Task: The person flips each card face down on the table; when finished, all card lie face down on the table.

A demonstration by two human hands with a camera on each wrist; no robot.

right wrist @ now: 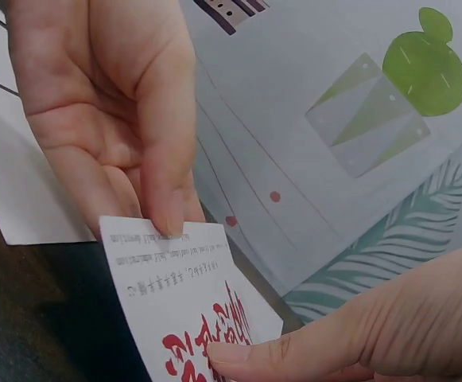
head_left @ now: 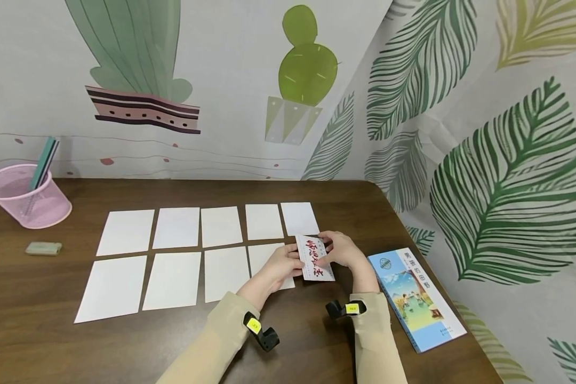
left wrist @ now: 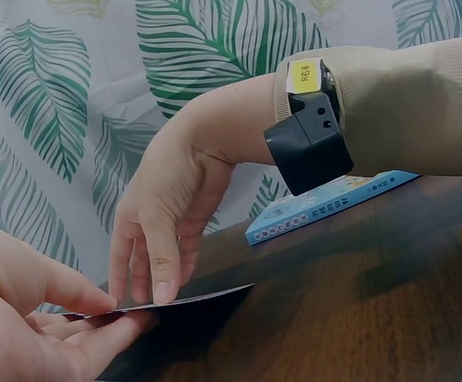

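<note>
Both hands hold a white card [head_left: 314, 258] with red handwritten-style characters, tilted just above the table's right part. My left hand [head_left: 279, 265] pinches its left edge, thumb on top and fingers beneath, as the left wrist view shows. On the card's right side, my right hand [head_left: 342, 249] grips it, the thumb lying on the printed face. Small grey print runs along one end of the card [right wrist: 175, 263]. In the left wrist view the right thumb [left wrist: 164, 274] touches the card's edge. The right hand's other fingertips are partly hidden in the right wrist view.
Several blank white sheets [head_left: 176, 280] lie in two rows left of the hands. A blue-and-white book [head_left: 415, 298] lies by the table's right edge. At the far left stand a pink mesh pen holder [head_left: 53, 205] and a pale green eraser [head_left: 44, 248]. A patterned curtain [head_left: 230, 96] backs the table.
</note>
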